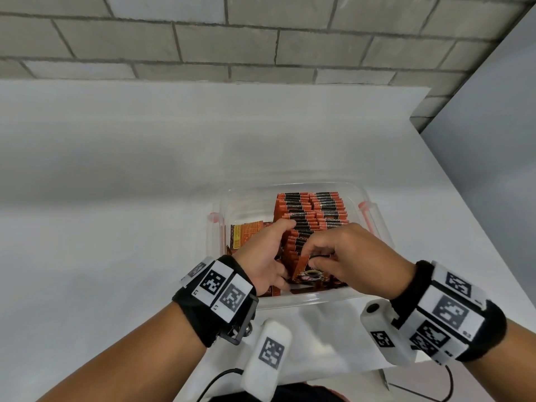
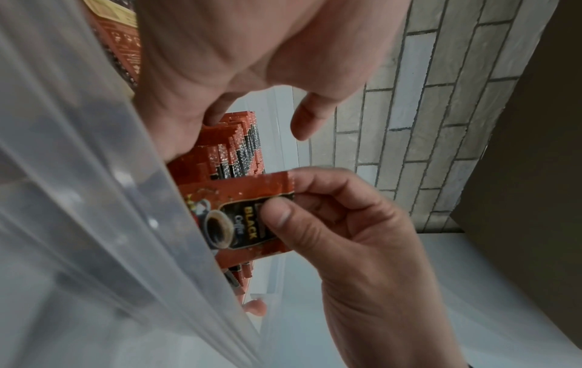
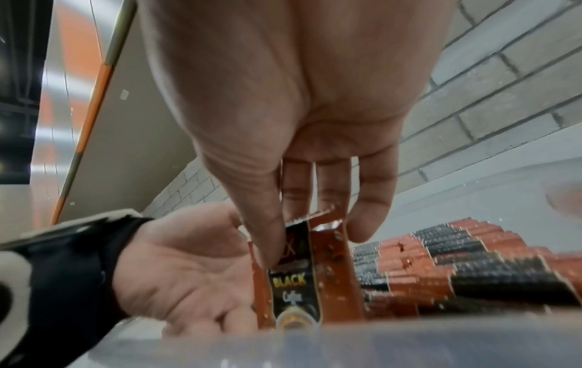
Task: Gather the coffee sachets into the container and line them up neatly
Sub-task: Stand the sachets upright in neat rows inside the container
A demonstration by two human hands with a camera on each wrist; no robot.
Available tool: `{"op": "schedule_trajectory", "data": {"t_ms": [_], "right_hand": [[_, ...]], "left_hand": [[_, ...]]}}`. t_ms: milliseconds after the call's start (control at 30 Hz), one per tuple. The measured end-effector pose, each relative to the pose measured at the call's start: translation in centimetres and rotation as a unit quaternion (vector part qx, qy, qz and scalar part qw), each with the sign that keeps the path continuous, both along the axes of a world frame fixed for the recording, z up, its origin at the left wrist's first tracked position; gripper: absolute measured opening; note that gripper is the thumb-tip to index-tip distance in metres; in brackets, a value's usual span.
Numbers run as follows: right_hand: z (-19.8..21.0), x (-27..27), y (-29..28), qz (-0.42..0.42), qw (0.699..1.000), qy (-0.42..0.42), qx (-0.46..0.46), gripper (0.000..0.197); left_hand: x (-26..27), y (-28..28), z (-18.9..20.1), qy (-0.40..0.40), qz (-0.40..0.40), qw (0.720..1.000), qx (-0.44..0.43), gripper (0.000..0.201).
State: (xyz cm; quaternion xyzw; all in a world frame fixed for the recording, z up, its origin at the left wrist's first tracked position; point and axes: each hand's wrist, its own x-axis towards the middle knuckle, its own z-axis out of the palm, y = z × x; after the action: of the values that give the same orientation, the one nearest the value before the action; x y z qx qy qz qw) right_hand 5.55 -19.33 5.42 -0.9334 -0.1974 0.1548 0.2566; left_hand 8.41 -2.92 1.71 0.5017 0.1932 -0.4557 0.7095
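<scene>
Now your right hand point(image 1: 345, 256) pinches one black coffee sachet point(image 1: 310, 271) upright at the near end of the rows, while your left hand point(image 1: 266, 256), fingers relaxed, braces the packed sachets point(image 1: 313, 216). Slide it straight down, flush with its neighbours inside the clear plastic container point(image 1: 290, 301).

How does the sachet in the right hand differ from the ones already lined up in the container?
The held sachet is pinched near its top by the right hand and shows its printed face with the coffee cup; the lined-up sachets stand packed in rows in the container with only their top edges showing. The left hand touches the rows. All share the same orange and black wrapper.
</scene>
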Motion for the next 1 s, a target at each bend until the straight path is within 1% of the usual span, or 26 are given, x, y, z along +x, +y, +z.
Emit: {"op": "schedule_trajectory", "data": {"t_ms": [133, 233, 333, 433, 500, 533, 600, 633, 733, 767, 833, 867, 933, 1000], "right_hand": [[-0.9, -0.3, 0.5, 0.027, 0.997, 0.002, -0.072, 0.011], [-1.2, -0.4, 0.9, 0.047, 0.990, -0.013, -0.130, 0.011], [-1.3, -0.3, 1.6, 0.078, 0.979, -0.018, -0.187, 0.013], [-1.4, 0.0, 1.9, 0.093, 0.973, -0.017, -0.211, 0.014], [-1.4, 0.2, 1.9, 0.095, 0.973, -0.010, -0.208, 0.012], [-1.3, 0.3, 1.8, 0.094, 0.974, -0.004, -0.205, 0.012], [-1.2, 0.3, 1.6, 0.088, 0.976, 0.015, -0.199, 0.016], [-1.0, 0.3, 1.4, 0.082, 0.977, 0.023, -0.194, 0.019], [0.0, 0.3, 1.2, 0.047, 0.986, 0.043, -0.154, 0.021], [0.5, 0.4, 1.2, 0.032, 0.990, 0.046, -0.132, 0.020], [1.4, 0.7, 1.7, 0.000, 0.996, 0.045, -0.082, 0.019], [1.8, 1.1, 2.2, -0.014, 0.997, 0.038, -0.060, 0.018], [2.1, 2.4, 3.7, -0.040, 0.998, 0.040, -0.041, 0.017], [2.1, 3.7, 5.7, -0.069, 0.993, 0.089, -0.046, 0.022]], "left_hand": [[0.0, -0.1, 0.0, 0.005, 0.005, 1.000, 0.009, 0.047], [0.0, -0.1, 0.2, 0.003, 0.010, 1.000, 0.011, 0.038], [0.0, -0.1, 0.1, 0.005, 0.013, 1.000, 0.023, 0.045], [0.0, 0.0, 0.1, 0.006, 0.014, 1.000, 0.018, 0.044], [0.0, 0.3, 0.6, 0.001, 0.010, 1.000, 0.012, 0.041], [0.0, 0.6, 0.8, -0.005, 0.011, 1.000, 0.009, 0.037], [0.1, 1.4, 1.5, -0.022, 0.024, 0.999, 0.011, 0.029], [0.3, 2.1, 1.8, -0.032, 0.031, 0.999, 0.016, 0.031], [0.9, 5.3, 2.8, -0.071, 0.081, 0.994, 0.009, 0.052], [1.0, 6.7, 3.0, -0.091, 0.099, 0.991, -0.002, 0.055], [0.9, 9.5, 3.5, -0.145, 0.143, 0.979, -0.005, 0.047], [0.8, 10.7, 3.7, -0.179, 0.164, 0.970, 0.017, 0.038], [0.8, 12.6, 3.3, -0.245, 0.191, 0.944, 0.110, 0.019], [0.7, 13.5, 2.1, -0.269, 0.197, 0.921, 0.203, 0.009]]}}
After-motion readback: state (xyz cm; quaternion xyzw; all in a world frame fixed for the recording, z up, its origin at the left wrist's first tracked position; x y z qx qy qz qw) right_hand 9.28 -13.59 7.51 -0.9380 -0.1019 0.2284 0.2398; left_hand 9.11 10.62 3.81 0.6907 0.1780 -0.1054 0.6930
